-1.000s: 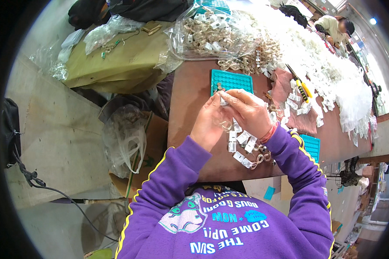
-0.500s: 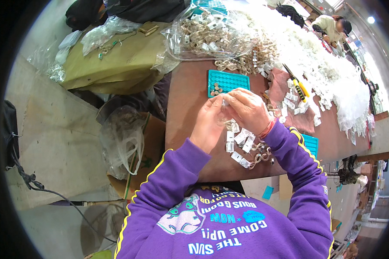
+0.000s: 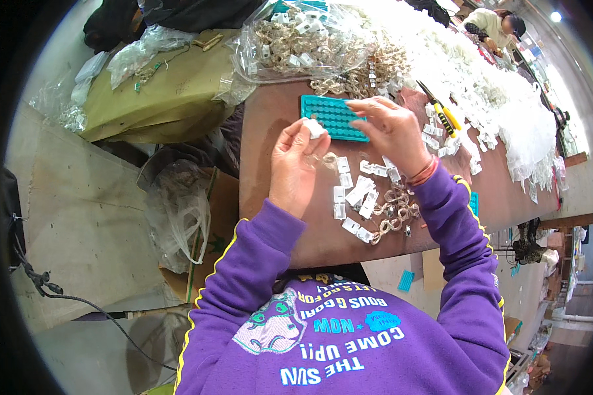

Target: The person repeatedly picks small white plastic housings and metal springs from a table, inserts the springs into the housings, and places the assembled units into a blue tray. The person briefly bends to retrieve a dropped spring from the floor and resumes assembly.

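Observation:
Between the thumb and fingers of my left hand (image 3: 294,158) is a small white plastic housing (image 3: 314,128), with a pale wire trailing from it. My right hand (image 3: 396,133) hovers over the right part of a teal tray (image 3: 336,118) with rows of pockets; its fingers are apart and I see nothing in them. The left end of the tray, with small round pieces in it, is partly hidden by my left hand. Below my hands a chain of white housings (image 3: 339,194) joined by pale wire (image 3: 395,204) lies on the brown tabletop (image 3: 296,234).
Yellow-and-black cutters (image 3: 445,118) lie right of the tray beside a pink cloth (image 3: 415,100). Behind is a clear bag (image 3: 303,46) of wired parts and a large white heap (image 3: 468,79). A plastic bag (image 3: 178,217) hangs by the table's left edge. Another person (image 3: 491,29) sits far right.
My hands have parted. The right one has opened and moved right over the tray; the left has drawn left, holding the white housing. The whole view has shifted slightly.

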The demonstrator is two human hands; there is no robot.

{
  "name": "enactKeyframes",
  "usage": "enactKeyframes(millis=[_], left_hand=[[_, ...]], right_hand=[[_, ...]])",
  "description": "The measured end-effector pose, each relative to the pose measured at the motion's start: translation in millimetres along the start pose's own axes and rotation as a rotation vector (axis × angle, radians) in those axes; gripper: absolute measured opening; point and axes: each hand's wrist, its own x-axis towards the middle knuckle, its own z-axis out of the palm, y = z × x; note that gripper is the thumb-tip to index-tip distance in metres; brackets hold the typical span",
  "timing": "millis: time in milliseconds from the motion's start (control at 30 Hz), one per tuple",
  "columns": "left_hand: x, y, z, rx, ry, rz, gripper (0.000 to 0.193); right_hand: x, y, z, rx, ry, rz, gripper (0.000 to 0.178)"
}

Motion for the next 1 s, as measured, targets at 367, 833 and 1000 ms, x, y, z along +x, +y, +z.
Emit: enactKeyframes(millis=[367,833,1000], left_hand=[[1.0,-3.2,0.4,0.062,0.025,0.009,0.018],[2.2,-3.2,-5.1,0.022,-0.062,-0.026,0.021],[2.6,-2.0,-4.3,0.009,-0.059,-0.072,0.019]], right_hand=[[-38.8,27.8,9.9,-0.340,-0.383,-0.276,0.009],[-29.6,43.2,17.9,-0.435,-0.397,-0.655,0.009],[-25.9,41.0,19.9,-0.290,-0.356,-0.431,0.009]])
